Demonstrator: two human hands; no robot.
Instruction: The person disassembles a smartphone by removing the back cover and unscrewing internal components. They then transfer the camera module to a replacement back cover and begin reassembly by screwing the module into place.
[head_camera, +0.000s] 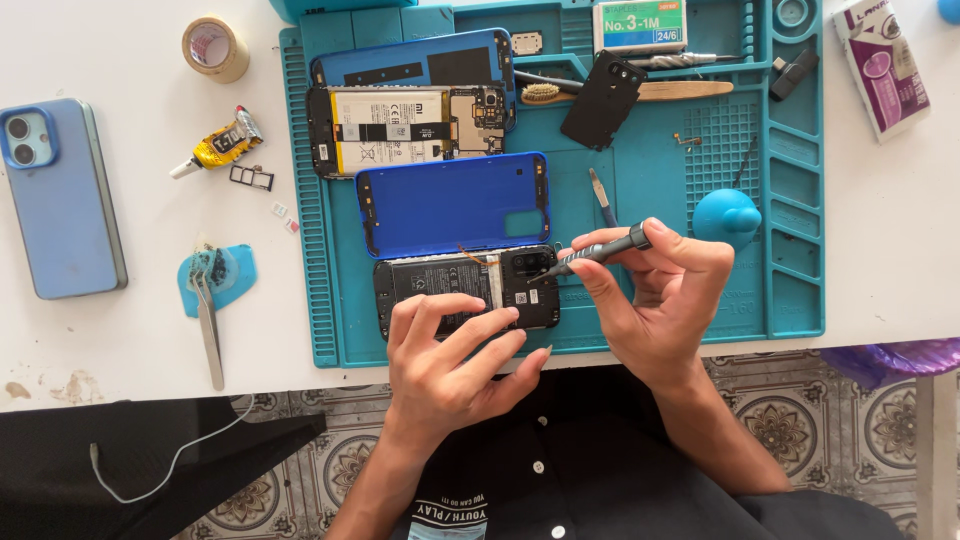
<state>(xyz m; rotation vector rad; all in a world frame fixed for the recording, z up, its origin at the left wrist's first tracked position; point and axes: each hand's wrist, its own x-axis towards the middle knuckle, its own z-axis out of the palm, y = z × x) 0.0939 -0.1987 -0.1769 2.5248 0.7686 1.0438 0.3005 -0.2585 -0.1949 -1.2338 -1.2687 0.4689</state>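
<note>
While the left hand (450, 350) lies flat with spread fingers on the opened black phone (465, 288), pinning its lower edge to the teal work mat (640, 190), the right hand (660, 300) pinches a slim dark screwdriver (598, 251) between thumb and fingers. Its tip points down and to the left, meeting the phone near the camera block at the upper right corner of the chassis. Just beyond the left hand's fingertips a blue back cover (450, 205) lies inside-up, touching the phone's far edge. Farther beyond, a second disassembled phone (405, 128) shows its battery and board, partly overlapping another blue cover (415, 60). Beyond the right hand sit a black plastic cover piece (600, 98), a wooden-handled brush (640, 91) and a blue rubber blower (727, 215); a thin blue-handled tool (601, 197) lies just above the screwdriver. Well to the left of the left hand, off the mat on the white table (120, 340), rest metal tweezers (209, 325) across a blue pick (238, 275), a glue tube (220, 143), a tape roll (214, 47) and a light-blue phone (60, 195) lying face down.
</note>
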